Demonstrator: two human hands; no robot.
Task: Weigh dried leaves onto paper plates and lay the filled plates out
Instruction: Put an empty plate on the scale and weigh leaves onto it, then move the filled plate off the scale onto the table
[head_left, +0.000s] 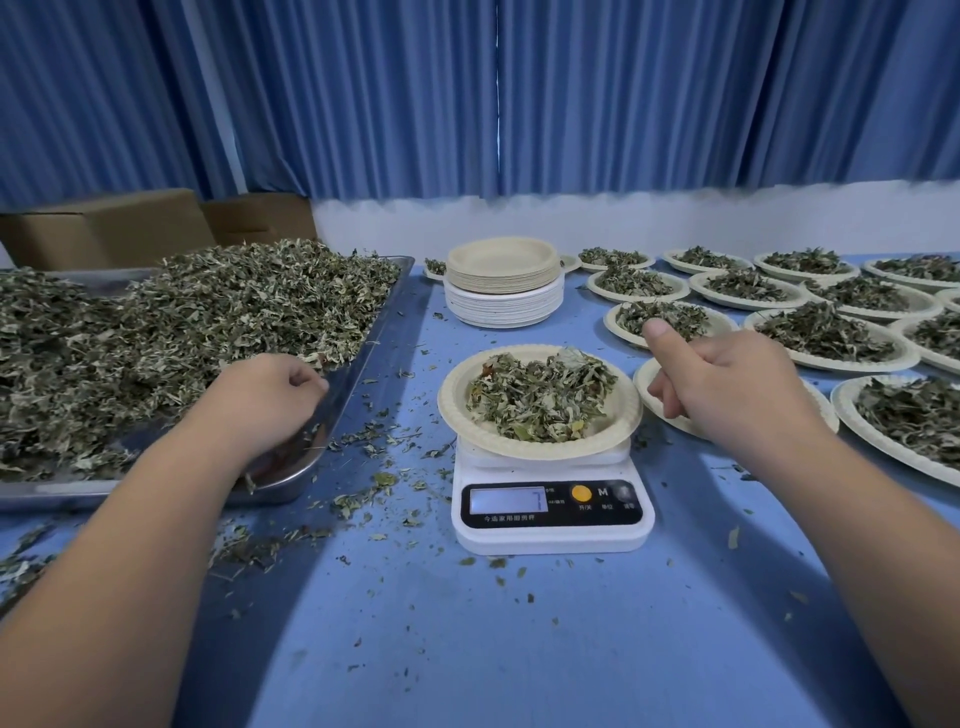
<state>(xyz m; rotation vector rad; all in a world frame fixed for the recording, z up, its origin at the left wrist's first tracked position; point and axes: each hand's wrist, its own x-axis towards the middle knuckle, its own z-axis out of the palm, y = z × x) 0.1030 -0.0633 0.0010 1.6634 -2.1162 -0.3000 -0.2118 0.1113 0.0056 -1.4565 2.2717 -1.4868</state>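
Note:
A white kitchen scale (550, 512) stands mid-table with a paper plate (618, 415) of dried leaves on its platform. A steel tray (363, 338) at the left is heaped with dried leaves (182, 332). My left hand (270, 400) is curled at the tray's near right corner, fingers down among the leaves; what it holds is hidden. Right of the scale plate my right hand (727, 384) hovers with thumb up and fingers loosely bent, holding nothing, above a filled plate (654, 405). Several filled plates (826, 338) lie in rows at the right.
A stack of unused paper plates (503, 288) stands behind the scale. Cardboard boxes (104, 223) sit behind the tray. Loose leaf crumbs (363, 499) litter the blue table (519, 649). Blue curtains hang along the back wall.

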